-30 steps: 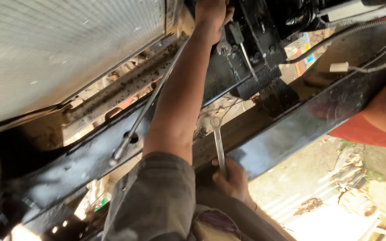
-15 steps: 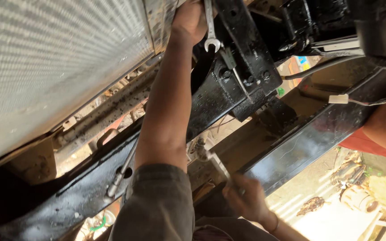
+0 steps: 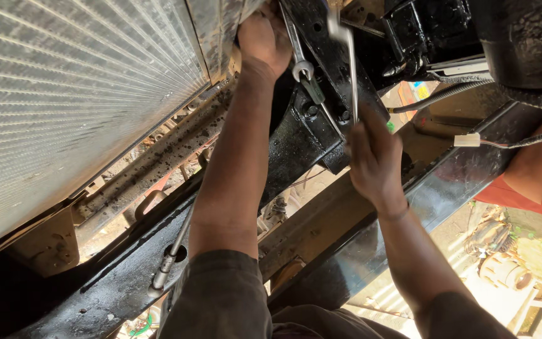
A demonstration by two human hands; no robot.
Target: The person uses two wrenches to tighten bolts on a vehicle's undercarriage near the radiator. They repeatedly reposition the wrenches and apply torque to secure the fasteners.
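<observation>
I look up at the underside of a vehicle. My left hand (image 3: 263, 39) reaches up beside the radiator's edge and is closed on a silver wrench (image 3: 298, 58), whose ring end hangs against a black bracket (image 3: 321, 113). My right hand (image 3: 374, 156) is raised below the same bracket and grips a second, long slim wrench (image 3: 352, 69). That wrench's upper end sits near the top of the bracket, where its tip is hard to make out.
A large finned radiator (image 3: 64, 94) fills the upper left. Black frame rails (image 3: 446, 182) run diagonally across the view. A hose and a wire with a white connector (image 3: 470, 139) hang at the right. Another person in a red garment (image 3: 534, 182) is at the right edge.
My right hand has come up from low near the frame rail to the black bracket, carrying its wrench. My left hand stays up by the radiator with its wrench.
</observation>
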